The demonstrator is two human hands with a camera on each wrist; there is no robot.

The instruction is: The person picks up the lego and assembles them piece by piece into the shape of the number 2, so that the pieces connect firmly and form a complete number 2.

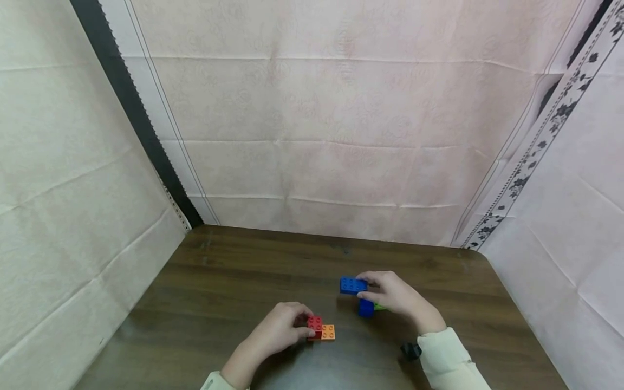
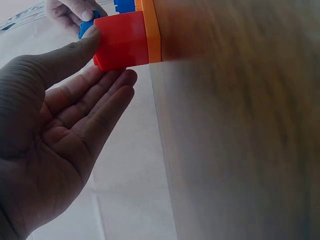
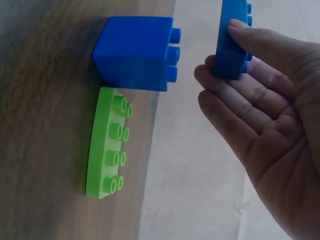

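My left hand [image 1: 285, 325] pinches a red toy building brick [image 1: 315, 326] between thumb and fingers. That brick sits on a flat orange brick [image 1: 328, 332], which lies on the table and sticks out to the right. My right hand [image 1: 394, 292] grips a flat blue brick [image 1: 353, 285] by its right end, raised over the table. Below it stand a taller blue brick [image 3: 134, 52] and a long flat green brick [image 3: 102, 145], side by side on the wood. In the head view my right hand mostly hides the green brick.
The brown wooden table [image 1: 244, 265] has rounded far corners. Pale cloth [image 1: 341, 135] hangs behind it and along both sides, with a dark strip [image 1: 141, 119] at the left corner. A black band [image 1: 411, 351] shows by my right wrist.
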